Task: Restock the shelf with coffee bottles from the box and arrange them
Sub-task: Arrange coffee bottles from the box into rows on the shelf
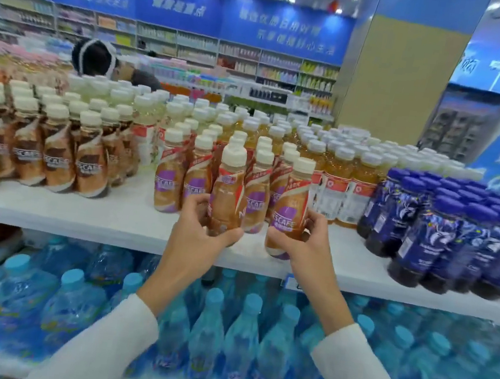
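1. Fingers (196, 203) of the left hand (202, 230) wrap round the lower half of the first coffee bottle (227, 192), thumb across its front. Bottle upright at the shelf front; cannot tell if its base touches down.
2. Right hand (303, 244) grips the second coffee bottle (292, 204) low down, same way. It tilts slightly, base over the front edge of the white shelf (80, 214).
3. Both are held just in front of the purple-label row (169, 178). Box not in view.
4. Handling, my judgement: full plastic bottles, moderately heavy, walls stiff enough to squeeze firmly. Glossy sleeve probably slick. Best hold is the broad lower body, as now.
5. Tall and narrow, so likely tippy; a knock could topple the close-packed row.
6. Neighbours: brown-label bottles (89, 165) to the left, dark blue bottles (427, 231) to the right, water bottles (208, 327) below.
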A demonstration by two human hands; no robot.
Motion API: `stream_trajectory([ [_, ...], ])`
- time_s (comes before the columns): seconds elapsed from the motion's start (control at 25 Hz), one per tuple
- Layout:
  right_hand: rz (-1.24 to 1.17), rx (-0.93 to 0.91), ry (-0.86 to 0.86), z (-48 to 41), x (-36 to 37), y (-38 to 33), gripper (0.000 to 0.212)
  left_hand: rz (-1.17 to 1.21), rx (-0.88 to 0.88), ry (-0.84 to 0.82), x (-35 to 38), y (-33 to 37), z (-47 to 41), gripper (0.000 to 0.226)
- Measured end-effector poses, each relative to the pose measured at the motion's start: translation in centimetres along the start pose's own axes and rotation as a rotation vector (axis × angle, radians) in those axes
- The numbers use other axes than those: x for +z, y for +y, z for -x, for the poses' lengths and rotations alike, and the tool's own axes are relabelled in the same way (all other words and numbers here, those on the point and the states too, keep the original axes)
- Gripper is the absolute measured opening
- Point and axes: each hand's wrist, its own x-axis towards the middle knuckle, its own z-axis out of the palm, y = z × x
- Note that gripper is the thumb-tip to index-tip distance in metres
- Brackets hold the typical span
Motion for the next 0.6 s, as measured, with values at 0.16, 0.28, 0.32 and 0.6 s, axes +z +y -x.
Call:
stream_trajectory([
  [0.16,0.052,0.017,-0.052,-1.7,0.0,1.3,0.063,-0.065,-0.021,-0.04,0.5,-1.6,-2.4,0.069],
  [0.28,0.063,0.017,-0.039,-2.4,0.1,2.5,0.063,-0.086,-0.044,-0.044,0.4,-3.0,-3.1,0.064],
  [0.32,0.065,0.018,-0.039,-2.4,0.2,2.7,0.063,-0.079,-0.046,-0.045,0.4,-3.3,-3.2,0.063],
  [0.6,0.257,-0.051,0.137,-2.0,0.7,3.5,0.077,-0.217,0.016,0.093,1.1,-3.5,-2.8,0.091],
])
